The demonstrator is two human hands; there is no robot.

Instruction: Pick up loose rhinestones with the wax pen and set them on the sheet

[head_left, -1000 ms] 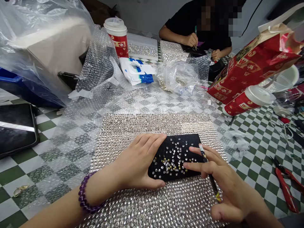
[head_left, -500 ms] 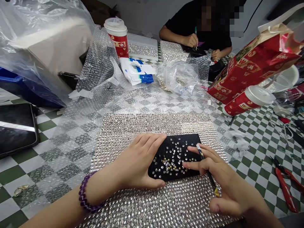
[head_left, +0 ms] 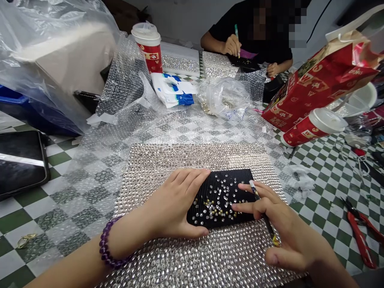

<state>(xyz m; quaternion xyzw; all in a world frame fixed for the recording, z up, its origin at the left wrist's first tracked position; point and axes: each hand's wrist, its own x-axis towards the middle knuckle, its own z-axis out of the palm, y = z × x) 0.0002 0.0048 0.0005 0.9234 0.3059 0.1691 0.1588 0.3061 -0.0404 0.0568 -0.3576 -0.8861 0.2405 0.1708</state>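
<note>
My left hand [head_left: 177, 204] lies along the left side of a black ridged tray [head_left: 240, 178], with its thumb at the near edge and its fingers over the far left corner. Loose rhinestones [head_left: 216, 210], clear and some gold-coloured, are scattered over the tray. My right hand [head_left: 279, 224] is at the tray's right side, two fingertips reaching over the stones. A dark pen-like stick with a white tip [head_left: 268, 226] is held between its fingers, the thumb standing apart. Beneath everything lies a sheet covered in rows of rhinestones [head_left: 168, 256].
Red-handled pliers [head_left: 360, 240] lie at right, a phone [head_left: 22, 164] at left. Behind are a wipes pack [head_left: 172, 90], a plastic bag of stones [head_left: 225, 98], red cups [head_left: 313, 126] and a paper bag [head_left: 321, 78]. Across the table, another person's hand [head_left: 232, 46] holds a green pen.
My right hand has shifted very slightly to the right with the stick. My left hand stays in place. The other person's hand with the green pen has moved left and up.
</note>
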